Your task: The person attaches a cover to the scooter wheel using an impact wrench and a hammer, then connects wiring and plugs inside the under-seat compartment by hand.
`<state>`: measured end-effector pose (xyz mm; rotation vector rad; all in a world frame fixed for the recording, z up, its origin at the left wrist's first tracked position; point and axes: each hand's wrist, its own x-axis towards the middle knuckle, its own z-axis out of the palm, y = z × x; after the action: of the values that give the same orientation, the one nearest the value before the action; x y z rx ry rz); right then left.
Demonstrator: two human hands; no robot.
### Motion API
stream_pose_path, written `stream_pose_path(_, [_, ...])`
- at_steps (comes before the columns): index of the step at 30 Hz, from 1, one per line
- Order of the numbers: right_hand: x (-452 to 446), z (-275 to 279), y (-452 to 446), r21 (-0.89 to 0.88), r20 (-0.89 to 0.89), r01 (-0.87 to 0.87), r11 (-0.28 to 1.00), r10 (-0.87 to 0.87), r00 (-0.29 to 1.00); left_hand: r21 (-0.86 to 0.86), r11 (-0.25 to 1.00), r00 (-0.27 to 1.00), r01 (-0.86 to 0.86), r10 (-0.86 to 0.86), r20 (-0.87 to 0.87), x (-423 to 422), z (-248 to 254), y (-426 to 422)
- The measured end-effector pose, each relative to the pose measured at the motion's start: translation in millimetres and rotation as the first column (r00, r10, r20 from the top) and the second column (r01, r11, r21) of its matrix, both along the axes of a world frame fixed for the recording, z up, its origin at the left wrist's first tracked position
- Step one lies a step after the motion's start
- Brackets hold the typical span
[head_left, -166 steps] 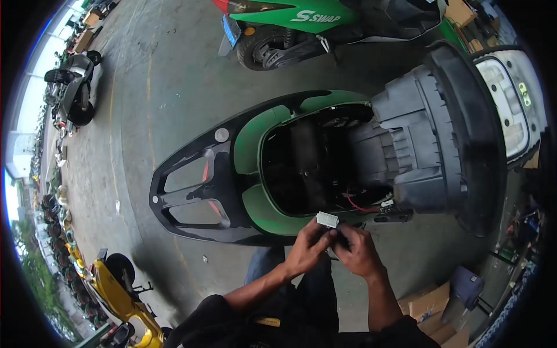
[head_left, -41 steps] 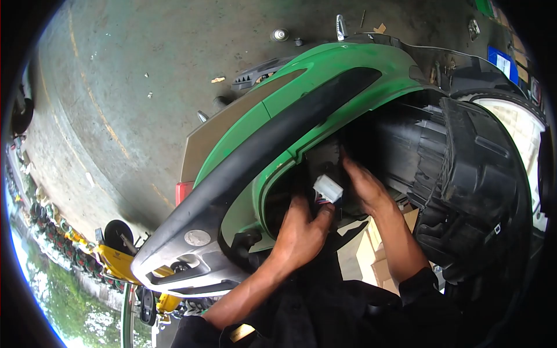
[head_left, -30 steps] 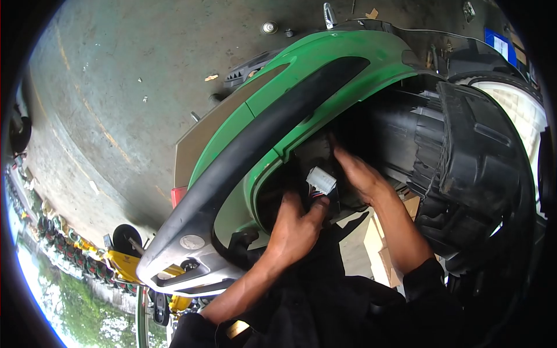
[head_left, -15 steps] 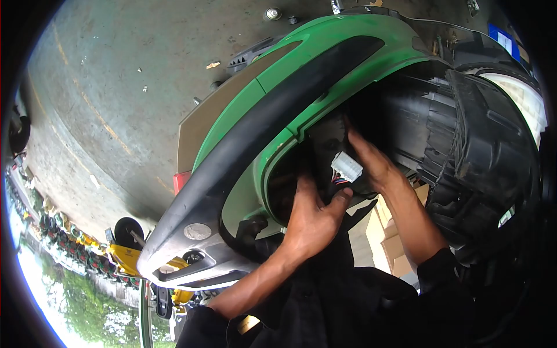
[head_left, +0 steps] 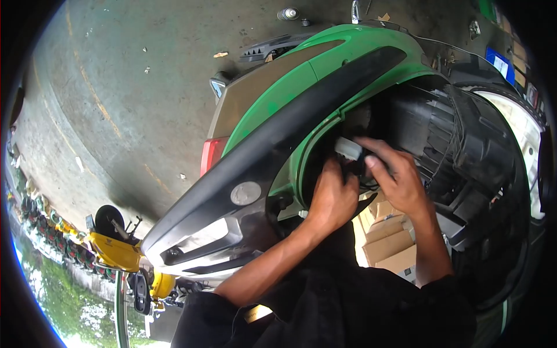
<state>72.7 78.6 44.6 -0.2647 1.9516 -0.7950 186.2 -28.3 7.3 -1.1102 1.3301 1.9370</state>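
Note:
A white plastic wire connector point(head_left: 348, 149) is inside the dark opening of a green body panel point(head_left: 278, 110). My left hand point(head_left: 333, 200) is closed just below the connector, its fingers gripping at the lower side where the wires were visible. My right hand point(head_left: 400, 180) is at the connector's right side, thumb and fingers curled around something dark, its fingertips partly blurred. A black trim strip point(head_left: 290, 136) runs along the green panel to the left of my hands. What lies deeper in the opening is too dark to make out.
Cardboard boxes point(head_left: 389, 240) stand below, between my forearms. A black ribbed plastic part point(head_left: 481, 139) lies at right. A red light point(head_left: 213, 155) sits on the panel's left side. A spray can point(head_left: 288, 13) and a yellow machine point(head_left: 116, 249) are on the floor.
My right hand has come in closer and its fingers have curled near the connector. The connector has turned. My left hand has closed beneath it, and the view has shifted.

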Motion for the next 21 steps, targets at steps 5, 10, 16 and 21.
stream_pose_path(5, [-25, 3, -22, 0.142, 0.258, -0.269, 0.953, 0.227, 0.939, 0.041, 0.995, 0.993, -0.090, 0.093, -0.070, 8, -14, 4])
stream_pose_path(10, [-22, -6, -22, 0.034, -0.097, -0.394, 0.918, 0.396, 0.913, -0.019, 0.978, 0.978, -0.207, 0.207, -0.022, 10, -7, 22])
stream_pose_path(16, [-22, 16, -44, 0.216, -0.103, -0.307, 0.927, 0.335, 0.937, -0.159, 0.980, 0.928, -0.117, 0.051, -0.368, 51, 44, 15])
stream_pose_path(21, [-14, 5, -47, 0.225, -0.151, -0.545, 0.808, 0.581, 0.800, -0.383, 0.910, 0.899, 0.161, -0.295, -0.323, 73, 40, 21])
